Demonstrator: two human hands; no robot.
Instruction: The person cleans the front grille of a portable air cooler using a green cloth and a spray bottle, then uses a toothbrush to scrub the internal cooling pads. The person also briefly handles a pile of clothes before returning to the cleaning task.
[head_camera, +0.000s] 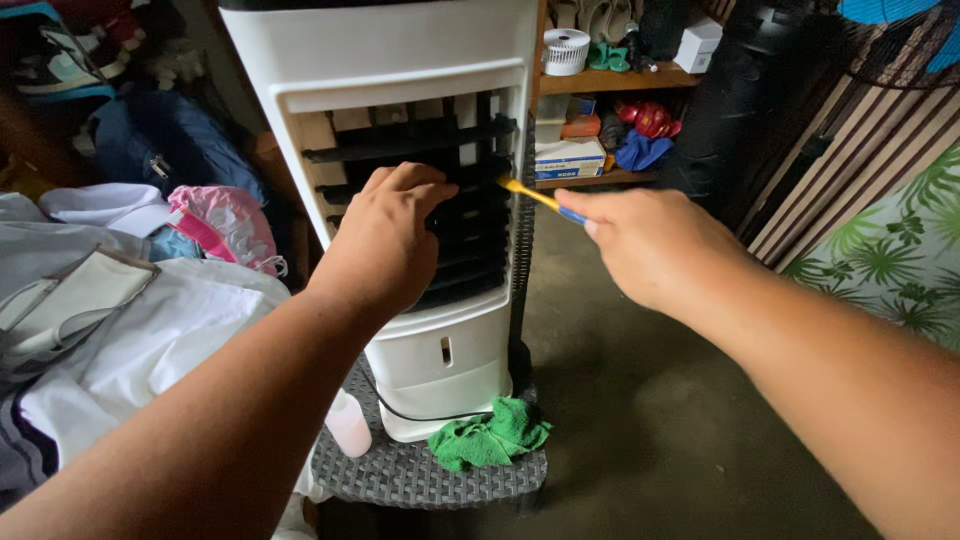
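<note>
A tall white air cooler (440, 60) stands on a grey woven mat (420, 475), its front showing black louvres (410, 140). My left hand (390, 240) rests on the louvres, fingers curled into the slats near the middle. My right hand (650, 245) holds a thin tool with a yellow shaft and blue handle (535, 197); its tip touches the right edge of the louvre frame. Below the louvres sits the cooler's white lower drawer (440, 355).
A green cloth (490, 435) and a small pale bottle (348, 425) lie on the mat by the cooler's base. Piled clothes and bags (130, 300) fill the left. A wooden shelf (610, 80) with boxes stands behind; a leaf-patterned panel (890, 250) is at right over bare concrete floor (640, 400).
</note>
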